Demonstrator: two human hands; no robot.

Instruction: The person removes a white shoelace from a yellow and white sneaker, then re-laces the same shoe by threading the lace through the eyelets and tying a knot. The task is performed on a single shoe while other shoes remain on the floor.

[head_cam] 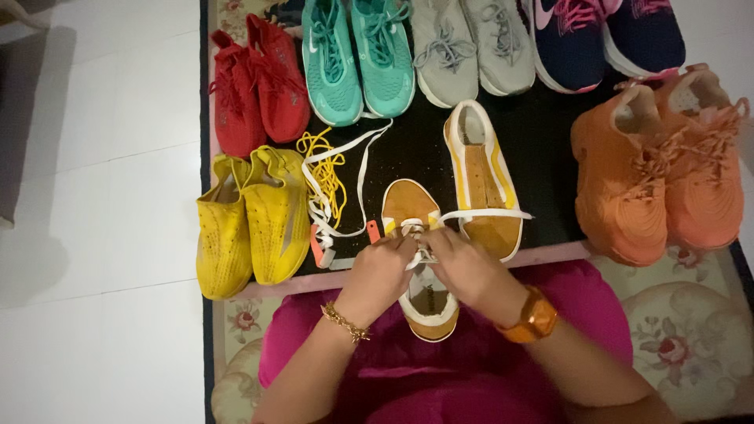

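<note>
Over the mustard shoe (418,235), left hand (378,271) from seven o'clock and right hand (470,267) from four o'clock each pinch its white lace (479,213), knuckles up.

Brightness: rather dim indoor light, colours a little flat.
Light source: cannot tell; the white floor (102,196) at left is the brightest part.
Shadows: soft grey shadow on the floor at the left edge; dark mat (542,149) swallows detail.
Glare: small shine on the orange watch (532,316).
Sharpness: whole picture slightly soft and grainy; both hands a bit blurred.
</note>
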